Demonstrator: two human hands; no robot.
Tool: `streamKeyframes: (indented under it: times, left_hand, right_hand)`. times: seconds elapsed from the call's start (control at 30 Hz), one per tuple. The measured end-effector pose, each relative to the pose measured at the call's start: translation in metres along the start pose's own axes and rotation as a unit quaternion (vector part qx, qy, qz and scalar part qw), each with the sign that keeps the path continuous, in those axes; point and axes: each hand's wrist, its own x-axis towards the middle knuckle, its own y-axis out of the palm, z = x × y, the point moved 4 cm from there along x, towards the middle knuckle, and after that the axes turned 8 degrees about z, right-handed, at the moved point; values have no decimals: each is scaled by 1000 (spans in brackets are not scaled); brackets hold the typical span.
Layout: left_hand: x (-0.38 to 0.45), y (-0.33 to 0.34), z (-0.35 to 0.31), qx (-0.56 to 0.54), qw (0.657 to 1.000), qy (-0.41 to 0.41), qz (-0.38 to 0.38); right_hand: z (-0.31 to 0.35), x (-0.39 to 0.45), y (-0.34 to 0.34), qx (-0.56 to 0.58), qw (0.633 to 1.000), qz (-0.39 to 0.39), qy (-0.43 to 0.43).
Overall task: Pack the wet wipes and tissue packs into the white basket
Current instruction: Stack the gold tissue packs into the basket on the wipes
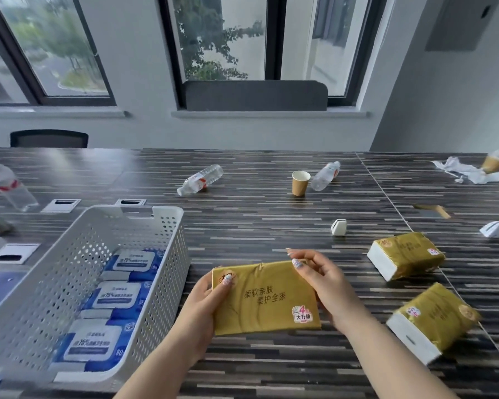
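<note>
Tissue pack (267, 298) in gold wrap sits between my 2 hands, held flat just above the table (257, 214), printed face up. My left hand (205, 300) grips its left end, thumb curled over the top and the other fingers hidden underneath. My right hand (326, 280) pinches the upper right corner, fingers curled round the edge. I judge I hold both ends because the soft pack would sag from 1 end, and keeping it level lets me slide it in flat.

Just left of my left fingers stands the white basket (167, 272), close enough for a short carry. 3 blue wet wipes packs (114, 295) lie in a row along its floor, labels up, which leaves room above them for tissues, I think.

To the right of my right fingers, 2 more tissue packs wait on the table: 1 further off (406, 254) and 1 nearer me (435, 321), both tilted and well apart from my hands.

Beyond my fingertips lie a paper cup (300, 182) and 2 toppled water bottles (200, 180), not my concern.
</note>
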Motion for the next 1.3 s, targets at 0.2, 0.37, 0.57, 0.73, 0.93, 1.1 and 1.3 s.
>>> streamKeyframes:
  times: [0.2,0.37,0.57,0.73,0.93,1.1,1.3]
  left_hand:
    - [-5,-2,-5,-6,999,-36,8]
    - [-4,3,-17,12,999,-39,20]
    - [-2,10,-23,45,998,-44,16]
    - [2,14,-23,6,999,-35,-13]
    - [2,17,-24,-11,999,-25,-27]
    - [-1,24,-24,38,996,-52,63]
    - [-2,23,-26,32,996,-47,67]
  right_hand:
    - [1,4,-4,4,1000,3,9]
    - [2,8,-5,14,999,25,30]
    - [13,8,-2,-64,994,77,38]
    - [10,13,-8,5,998,38,56]
    - [9,14,-9,28,998,13,56]
    - [16,17,-10,32,998,-11,46]
    - [15,19,-7,10,996,53,68]
